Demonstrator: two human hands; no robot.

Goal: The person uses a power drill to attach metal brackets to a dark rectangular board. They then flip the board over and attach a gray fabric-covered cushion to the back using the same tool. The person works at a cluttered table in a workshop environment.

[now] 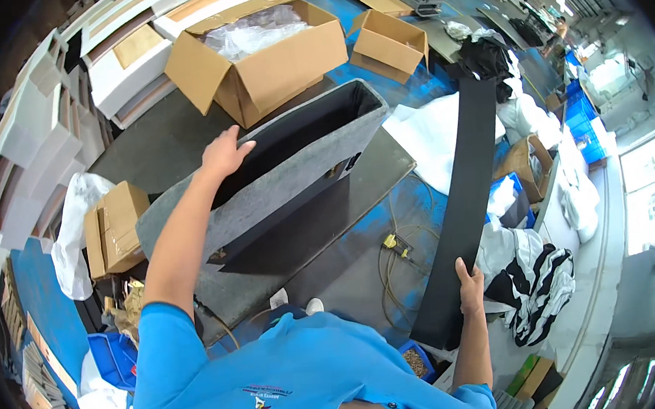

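A long grey felt-covered box (279, 185) with a dark hollow inside stands open side up on a work table (375, 171). Metal latches show on its near side, where a black flap hangs down. My left hand (226, 153) reaches over the box's far rim, thumb and fingers apart, gripping nothing I can see; whether it touches the rim I cannot tell. Out to the right, my right hand (471, 289) is closed around the edge of a long black panel (467, 192). The panel is held up lengthwise, its far end near a dark cloth pile.
Beyond the box stands a large open carton (284, 60) with clear plastic, and a smaller carton (389, 45) beside it. White foam-like pieces (34, 144) are stacked at left. A yellow plug with cable (396, 245) lies on the floor. Bagged cloth (533, 280) sits right.
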